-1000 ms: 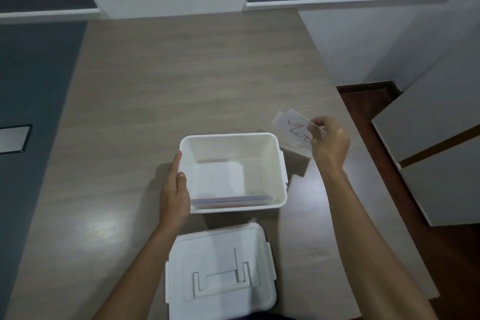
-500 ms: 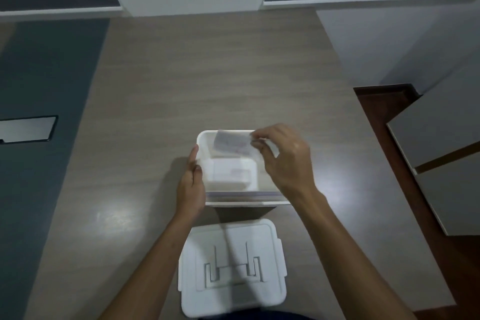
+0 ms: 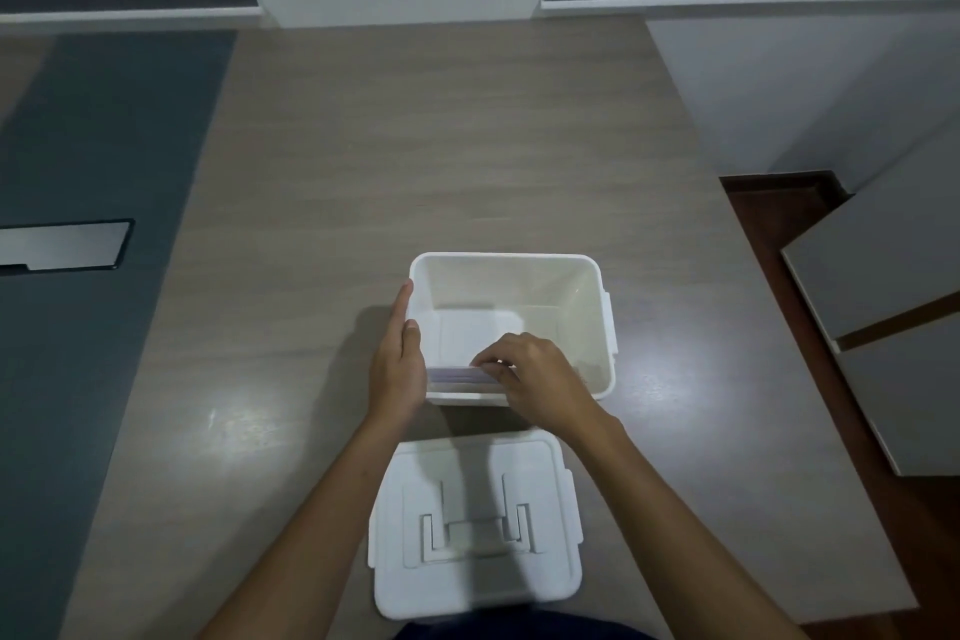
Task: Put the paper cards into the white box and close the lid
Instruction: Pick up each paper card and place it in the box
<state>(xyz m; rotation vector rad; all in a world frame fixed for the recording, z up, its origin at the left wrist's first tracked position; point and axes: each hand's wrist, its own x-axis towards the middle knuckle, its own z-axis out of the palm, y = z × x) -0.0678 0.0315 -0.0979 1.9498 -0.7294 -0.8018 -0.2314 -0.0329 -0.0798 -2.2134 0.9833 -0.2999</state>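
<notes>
Cards point(image 3: 457, 374) stand on edge in a stack against the near wall of the white box point(image 3: 511, 270), as we see from the head view. Our right hand point(image 3: 535, 379) is down inside, fingertips pinched on the top of the stack. Our left hand point(image 3: 397, 359) lies flat against the box's left side, gripping nothing. The lid point(image 3: 475, 525) lies on the table point(image 3: 415, 161), just in front of the box. We see no loose cards outside, so we think only closing is left.
</notes>
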